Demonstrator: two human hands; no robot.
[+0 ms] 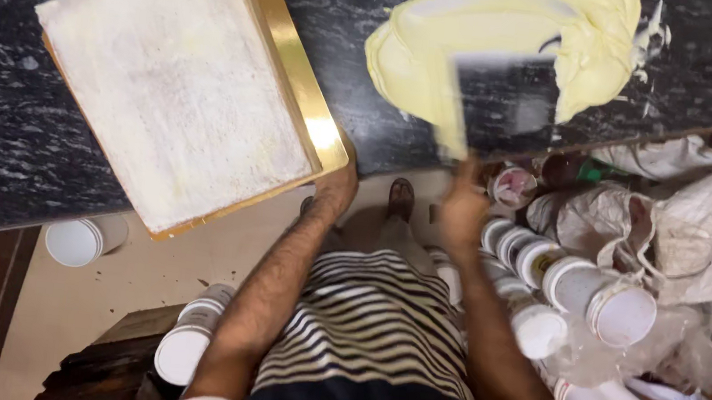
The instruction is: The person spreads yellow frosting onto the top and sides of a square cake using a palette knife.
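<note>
A gold-framed board [176,84] coated in rough white primer lies tilted on the dark marble counter at ten o'clock, one corner overhanging the edge. A broad scraper blade [500,101], motion-blurred, sits at one o'clock against a glossy mound of pale yellow putty [497,30].

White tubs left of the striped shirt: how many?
3. One white tub lies on its side under the counter edge; two stacked tubs lie by the left forearm. More may be hidden. The pile on the right is not counted.

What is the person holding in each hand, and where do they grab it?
The right hand grips a scraper by its bottom end. The left hand holds the board at its near corner.
</note>
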